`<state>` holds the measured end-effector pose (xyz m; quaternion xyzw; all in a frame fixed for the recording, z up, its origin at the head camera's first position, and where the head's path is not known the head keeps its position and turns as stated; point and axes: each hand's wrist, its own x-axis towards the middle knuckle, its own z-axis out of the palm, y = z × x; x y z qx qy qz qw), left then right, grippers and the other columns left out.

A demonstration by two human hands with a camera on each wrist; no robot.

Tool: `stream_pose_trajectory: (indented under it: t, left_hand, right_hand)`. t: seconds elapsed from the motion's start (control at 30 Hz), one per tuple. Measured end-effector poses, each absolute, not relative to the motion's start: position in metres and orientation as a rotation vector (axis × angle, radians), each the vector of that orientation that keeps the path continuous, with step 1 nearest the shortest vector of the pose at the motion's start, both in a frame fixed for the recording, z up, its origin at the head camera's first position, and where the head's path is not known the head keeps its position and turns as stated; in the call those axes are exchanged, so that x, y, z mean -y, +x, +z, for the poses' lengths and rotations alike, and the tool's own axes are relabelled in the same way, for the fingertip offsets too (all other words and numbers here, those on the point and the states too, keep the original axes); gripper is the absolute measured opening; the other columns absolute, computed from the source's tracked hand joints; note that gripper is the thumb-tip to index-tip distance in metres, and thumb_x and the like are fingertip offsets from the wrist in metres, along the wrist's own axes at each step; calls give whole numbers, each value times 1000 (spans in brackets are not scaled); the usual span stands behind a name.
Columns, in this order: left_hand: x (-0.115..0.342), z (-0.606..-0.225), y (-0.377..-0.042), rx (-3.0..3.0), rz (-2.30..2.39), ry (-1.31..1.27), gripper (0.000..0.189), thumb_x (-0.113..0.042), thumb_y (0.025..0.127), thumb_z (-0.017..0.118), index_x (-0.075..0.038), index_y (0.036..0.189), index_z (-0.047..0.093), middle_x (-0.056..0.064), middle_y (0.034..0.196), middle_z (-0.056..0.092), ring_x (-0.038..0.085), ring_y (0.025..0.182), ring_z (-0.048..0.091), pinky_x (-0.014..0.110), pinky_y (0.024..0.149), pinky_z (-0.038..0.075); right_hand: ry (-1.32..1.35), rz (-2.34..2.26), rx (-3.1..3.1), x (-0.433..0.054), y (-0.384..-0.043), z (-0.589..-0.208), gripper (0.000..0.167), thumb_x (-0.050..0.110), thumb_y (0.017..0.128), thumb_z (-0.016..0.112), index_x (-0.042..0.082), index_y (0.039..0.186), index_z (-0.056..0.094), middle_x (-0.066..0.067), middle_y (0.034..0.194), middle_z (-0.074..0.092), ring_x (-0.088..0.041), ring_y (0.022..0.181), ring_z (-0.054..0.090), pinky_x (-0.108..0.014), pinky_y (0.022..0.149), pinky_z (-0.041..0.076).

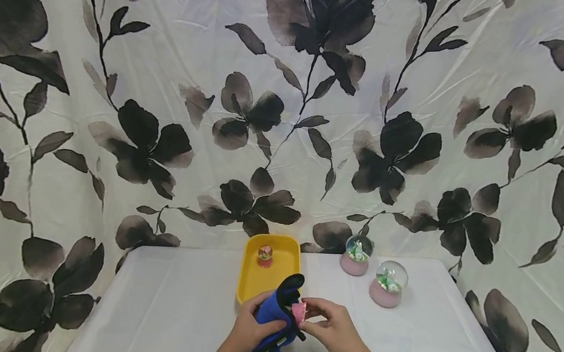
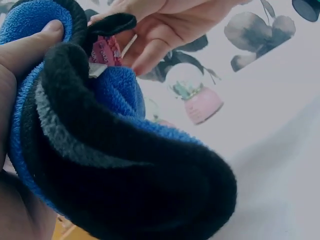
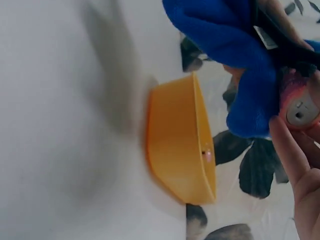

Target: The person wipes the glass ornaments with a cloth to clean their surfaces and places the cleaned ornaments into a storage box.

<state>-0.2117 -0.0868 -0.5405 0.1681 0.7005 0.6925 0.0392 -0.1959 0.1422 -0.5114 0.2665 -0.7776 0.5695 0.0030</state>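
A: How do the two hands hold things?

B: The left hand (image 1: 251, 329) grips a folded blue cloth (image 1: 272, 311) with black edging, its thumb pressed across the cloth. The right hand (image 1: 336, 328) pinches a pink piece (image 1: 299, 313) between thumb and fingers, on the cloth's right side.

A: Is it a whole globe?

B: I can't tell. The right wrist view shows its pale underside (image 3: 301, 111) facing out; the cloth hides the other end.

A: If this is wiping, what makes it go well?

B: I'd pinch the base by its rim and turn it slowly, letting the cloth do the rubbing with light pressure. A black loop (image 2: 117, 23) on the cloth lies right by the piece, so I'd fold it clear lest it snag. Staying low over the white table (image 1: 165, 308) would soften any slip.

A: And farther out?

B: Beyond the hands, slightly left, is a yellow tray (image 1: 242, 274) with a small globe (image 1: 265, 256) standing towards its far end. To the far right are two larger pink-based globes, one nearer (image 1: 386, 290), the other (image 1: 355, 261) farther and a little left. I'd hold the elbows in, away from both.
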Motion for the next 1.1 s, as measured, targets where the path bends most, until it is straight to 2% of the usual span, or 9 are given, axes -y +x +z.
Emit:
stream_pose_trajectory:
  t: [0.2, 0.3, 0.43, 0.5, 0.57, 0.73, 0.87, 0.97, 1.1]
  left_hand:
    - [87, -543, -204, -2135, 2111, 454, 53, -21, 82, 78, -11, 131, 59, 6, 121, 63, 24, 109, 56, 41, 95, 45]
    - [89, -542, -207, -2123, 2099, 450, 51, -23, 84, 76, -11, 130, 60, 7, 119, 63, 24, 107, 57, 39, 93, 46]
    - [92, -540, -205, -2017, 2102, 452, 50, -22, 85, 74, -6, 130, 58, 9, 115, 65, 24, 104, 60, 35, 89, 49]
    - [95, -540, -204, -1928, 2122, 466, 50, -20, 86, 73, -3, 130, 57, 11, 114, 65, 24, 102, 61, 35, 88, 50]
    - [98, -539, -203, -1834, 2157, 491, 49, -17, 87, 71, 0, 130, 55, 13, 113, 64, 26, 101, 62, 37, 87, 51]
    - [100, -539, -205, -1781, 2223, 517, 45, -14, 88, 69, 1, 128, 55, 14, 110, 64, 27, 99, 62, 39, 85, 52]
    - [99, -539, -208, -1884, 2257, 501, 45, -15, 86, 74, 0, 126, 59, 13, 109, 66, 26, 97, 62, 38, 85, 52]
    - [98, -539, -209, -1986, 2248, 512, 47, -16, 84, 77, -2, 126, 61, 12, 111, 67, 26, 99, 61, 37, 87, 50]
    - [97, -537, -209, -2109, 2206, 537, 48, -14, 79, 82, -6, 124, 65, 7, 113, 68, 24, 103, 59, 36, 91, 45]
  right_hand:
    - [1168, 1122, 2342, -138, -187, -499, 50, 0, 76, 81, 3, 122, 61, -5, 118, 62, -17, 106, 61, -26, 82, 52]
    - [1293, 732, 2211, -137, -197, -503, 51, -2, 76, 79, 6, 123, 62, -6, 123, 61, -16, 112, 58, -25, 91, 48]
    - [1440, 404, 1952, -137, -204, -506, 27, 5, 97, 56, 2, 124, 63, -10, 123, 63, -22, 113, 59, -27, 91, 48]
    - [1478, 317, 1830, -136, -206, -507, 30, 8, 104, 42, 0, 123, 64, -12, 122, 64, -23, 112, 61, -28, 90, 48]
    - [1491, 285, 1722, -134, -208, -506, 32, 6, 105, 38, -2, 121, 64, -14, 121, 65, -25, 110, 62, -30, 89, 49]
    - [1451, 607, 1747, -128, -209, -511, 25, 5, 98, 55, -5, 120, 64, -17, 119, 64, -28, 108, 62, -32, 92, 48]
    - [1277, 1079, 1940, -123, -206, -519, 38, -2, 83, 73, -5, 120, 63, -20, 119, 63, -30, 109, 61, -31, 91, 48]
    - [1082, 1439, 2083, -121, -200, -521, 47, -10, 77, 75, -6, 121, 61, -21, 118, 63, -30, 108, 62, -32, 83, 52]
    - [796, 1881, 2256, -122, -197, -515, 43, -1, 82, 75, -3, 122, 61, -16, 117, 64, -26, 105, 64, -34, 80, 54]
